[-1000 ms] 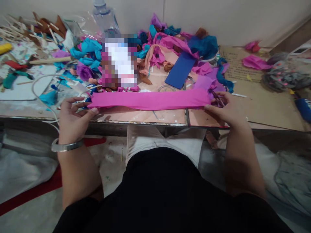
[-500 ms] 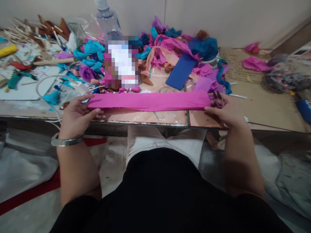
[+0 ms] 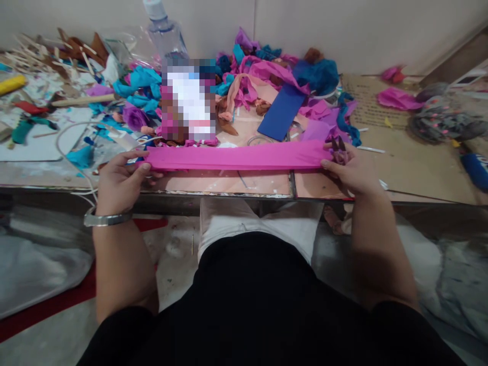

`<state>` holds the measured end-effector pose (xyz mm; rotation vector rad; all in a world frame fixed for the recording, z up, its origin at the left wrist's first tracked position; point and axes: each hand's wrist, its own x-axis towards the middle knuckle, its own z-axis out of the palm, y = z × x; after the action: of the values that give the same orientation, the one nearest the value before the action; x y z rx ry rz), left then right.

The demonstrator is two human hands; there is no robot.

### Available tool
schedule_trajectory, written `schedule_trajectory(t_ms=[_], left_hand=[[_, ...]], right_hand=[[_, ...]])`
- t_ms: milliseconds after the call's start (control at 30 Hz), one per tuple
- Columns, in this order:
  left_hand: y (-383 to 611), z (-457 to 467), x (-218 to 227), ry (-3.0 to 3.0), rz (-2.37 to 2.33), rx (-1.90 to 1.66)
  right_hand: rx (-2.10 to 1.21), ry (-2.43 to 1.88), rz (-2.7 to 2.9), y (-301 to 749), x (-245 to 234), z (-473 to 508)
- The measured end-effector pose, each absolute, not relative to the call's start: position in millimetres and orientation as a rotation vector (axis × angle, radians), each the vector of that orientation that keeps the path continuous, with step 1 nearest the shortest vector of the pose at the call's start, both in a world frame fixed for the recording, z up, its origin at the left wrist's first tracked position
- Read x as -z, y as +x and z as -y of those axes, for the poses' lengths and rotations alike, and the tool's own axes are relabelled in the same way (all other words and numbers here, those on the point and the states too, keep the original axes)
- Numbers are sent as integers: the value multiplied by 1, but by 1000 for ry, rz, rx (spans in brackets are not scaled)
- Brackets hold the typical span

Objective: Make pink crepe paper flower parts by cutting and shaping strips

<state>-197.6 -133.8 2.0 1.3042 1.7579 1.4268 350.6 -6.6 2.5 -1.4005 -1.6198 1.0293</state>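
Note:
A long folded strip of bright pink crepe paper [image 3: 236, 156] stretches level between my hands, just above the table's front edge. At its left end, my left hand [image 3: 124, 178] pinches the paper, thumb on top and fingers behind. My right hand [image 3: 351, 170] grips the other end between thumb and fingers. Out of the right hand's fingers pokes a dark, two-pointed object [image 3: 338, 146], whose kind I cannot make out. Behind the strip lie a dark blue flat card [image 3: 283, 112] and a heap of crumpled crepe paper [image 3: 259, 71] in pink, purple and blue.
A clear water bottle [image 3: 168, 35] stands at the back. To the left are a white charger cable [image 3: 63, 152], green-handled pliers [image 3: 30, 127], a yellow stick [image 3: 11, 85] and wooden sticks [image 3: 34, 56]. Brown cardboard [image 3: 415, 157] covers the right side, with a grey bundle [image 3: 444, 119] on it.
My left thumb has come down onto the strip's left end, and that hand has shifted slightly right. The strip is drawn straighter, with faint creases near my right hand.

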Motion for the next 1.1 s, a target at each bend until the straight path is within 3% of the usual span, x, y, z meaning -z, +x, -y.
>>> schedule_trajectory(t_ms=[333,667,1100], left_hand=[[-199,137,-3,1240,-1858,-1341],[-196,148,-3,1511,-2284,-1103],[-187,160,-4,1700,-2530,-848]], right_hand=[[-873,-1576,1659,342,-21,12],[-716,-1519,1837,353,4,2],[-603,-1590,1877,341,1,9]])
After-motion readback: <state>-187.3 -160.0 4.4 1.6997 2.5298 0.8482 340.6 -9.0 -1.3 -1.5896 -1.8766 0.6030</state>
